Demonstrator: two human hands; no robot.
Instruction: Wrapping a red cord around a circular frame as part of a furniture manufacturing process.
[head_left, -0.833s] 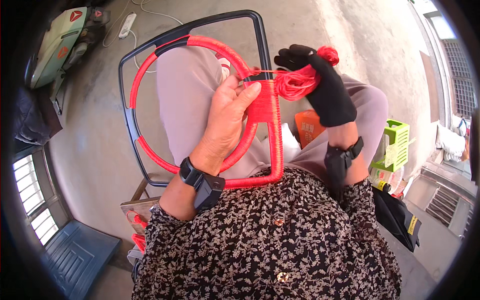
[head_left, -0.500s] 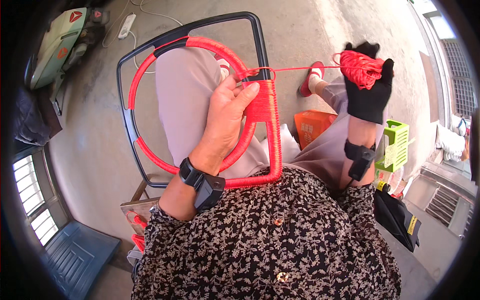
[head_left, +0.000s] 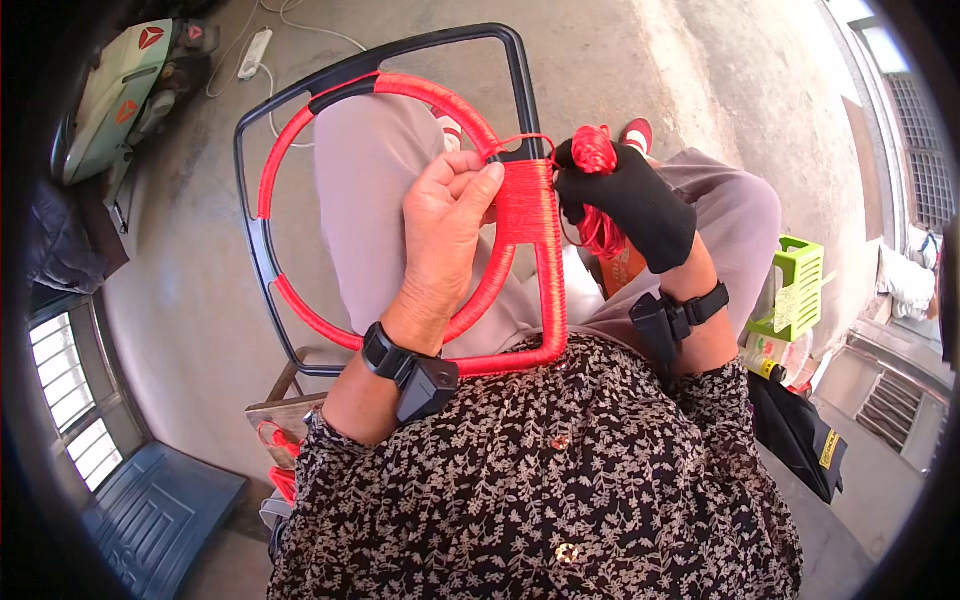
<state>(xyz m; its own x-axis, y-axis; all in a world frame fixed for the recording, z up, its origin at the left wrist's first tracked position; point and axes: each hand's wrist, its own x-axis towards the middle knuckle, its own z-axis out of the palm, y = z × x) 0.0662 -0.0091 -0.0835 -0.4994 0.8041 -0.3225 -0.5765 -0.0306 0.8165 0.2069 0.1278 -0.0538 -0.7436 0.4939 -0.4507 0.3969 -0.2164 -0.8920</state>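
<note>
The black frame (head_left: 250, 215), a rounded-corner metal outline with a ring inside it partly wound in red cord (head_left: 528, 215), rests across the person's lap in the upper middle of the picture, its lower edge touching the flowered blouse (head_left: 530, 480). The left hand (head_left: 445, 215), bare, lies over the ring at the centre of the frame, its grip closed with the fingers curled around the wrapped section and the fingertips pressing on the dense red winding. The right hand (head_left: 635, 205), in a black glove, sits just right of that winding in the upper right of centre; its grip is closed on a small bundle of red cord (head_left: 597, 152), and loose loops of the same cord hang below the glove. A thin strand arcs from the bundle over to the top of the wrapped bar. Each wrist carries a black strap with a small black device. A green basket (head_left: 795, 290) stands on the floor at the right, and a white power strip (head_left: 252, 52) lies on the concrete floor (head_left: 640, 60) at the upper left.
</note>
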